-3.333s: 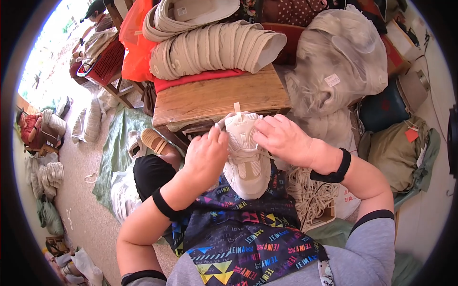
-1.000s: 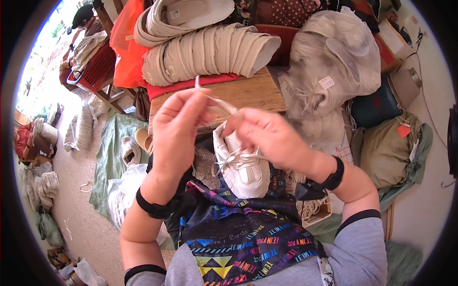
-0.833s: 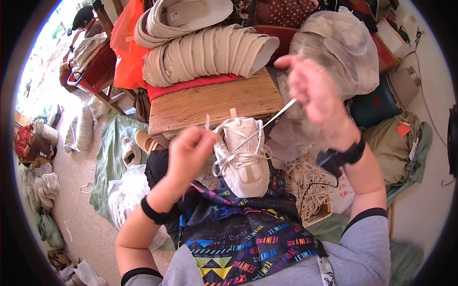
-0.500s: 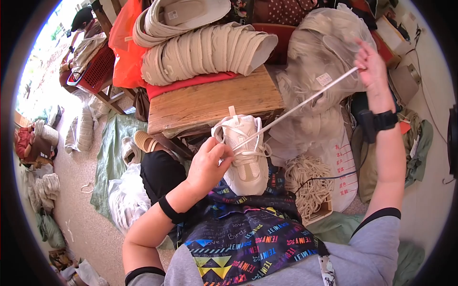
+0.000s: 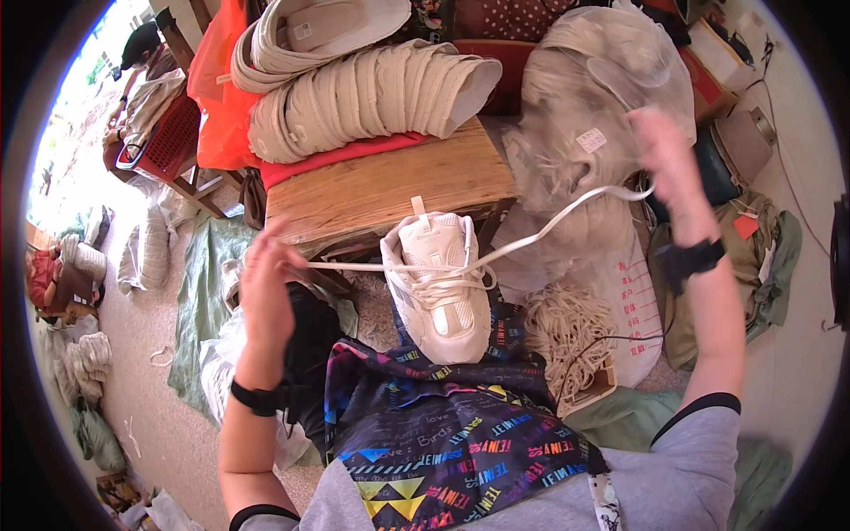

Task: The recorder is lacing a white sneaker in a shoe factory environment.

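Observation:
A cream sneaker upper (image 5: 436, 243) rests on my lap with its toe toward me and its heel end against the wooden bench. A white shoelace (image 5: 531, 237) is threaded through its eyelets and runs out to both sides. On the left, my left hand (image 5: 270, 279) pinches one stretch of lace, pulled straight from the shoe. Over at the right, my right hand (image 5: 668, 168) is blurred by motion but closed on the other stretch, which curves slackly. The lower part of the shoe sits on my dark patterned apron (image 5: 425, 425).
A stack of cream shoe uppers (image 5: 363, 102) lies on the wooden bench (image 5: 390, 181). Plastic-bagged uppers (image 5: 611, 80) are piled at the far right. Below them, a box of loose laces (image 5: 571, 341) stands beside my lap. Another person (image 5: 146, 84) sits at the far left.
My left hand has moved from the shoe out to the left, drawing a stretch of lace with it. My right hand has come down and inward, and its lace has gone slack.

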A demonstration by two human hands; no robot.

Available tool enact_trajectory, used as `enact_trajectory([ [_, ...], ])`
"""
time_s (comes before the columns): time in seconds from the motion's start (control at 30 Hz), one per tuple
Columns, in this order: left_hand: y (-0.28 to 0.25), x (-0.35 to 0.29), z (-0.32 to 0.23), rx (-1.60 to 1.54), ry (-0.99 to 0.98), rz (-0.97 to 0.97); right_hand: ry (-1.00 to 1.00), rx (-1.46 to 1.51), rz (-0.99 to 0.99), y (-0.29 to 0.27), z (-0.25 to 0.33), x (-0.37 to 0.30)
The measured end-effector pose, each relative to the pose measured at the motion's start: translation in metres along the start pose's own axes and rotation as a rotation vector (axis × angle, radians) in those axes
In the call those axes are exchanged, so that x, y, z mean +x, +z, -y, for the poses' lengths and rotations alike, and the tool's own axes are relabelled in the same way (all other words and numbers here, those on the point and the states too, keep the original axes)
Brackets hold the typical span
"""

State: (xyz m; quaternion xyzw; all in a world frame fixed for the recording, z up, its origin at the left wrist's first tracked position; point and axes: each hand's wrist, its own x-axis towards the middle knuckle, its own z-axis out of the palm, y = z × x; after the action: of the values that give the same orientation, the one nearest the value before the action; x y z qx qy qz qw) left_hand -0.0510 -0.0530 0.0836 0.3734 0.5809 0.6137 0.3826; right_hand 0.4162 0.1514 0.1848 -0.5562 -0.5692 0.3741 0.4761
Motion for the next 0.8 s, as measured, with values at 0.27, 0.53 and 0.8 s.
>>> enact_trajectory([
  [0.27,-0.056,0.024,-0.025,-0.724,-0.163,-0.042,-0.282,-0.488,0.775,0.152,-0.032,-0.153],
  [0.53,-0.202,0.069,-0.027,-0.554,0.019,-0.321,-0.373,-0.487,0.735,0.155,-0.047,-0.147],
  [0.8,-0.392,0.070,-0.028,-0.391,0.154,-0.734,-0.131,-0.193,0.720,0.138,-0.046,-0.129],
])
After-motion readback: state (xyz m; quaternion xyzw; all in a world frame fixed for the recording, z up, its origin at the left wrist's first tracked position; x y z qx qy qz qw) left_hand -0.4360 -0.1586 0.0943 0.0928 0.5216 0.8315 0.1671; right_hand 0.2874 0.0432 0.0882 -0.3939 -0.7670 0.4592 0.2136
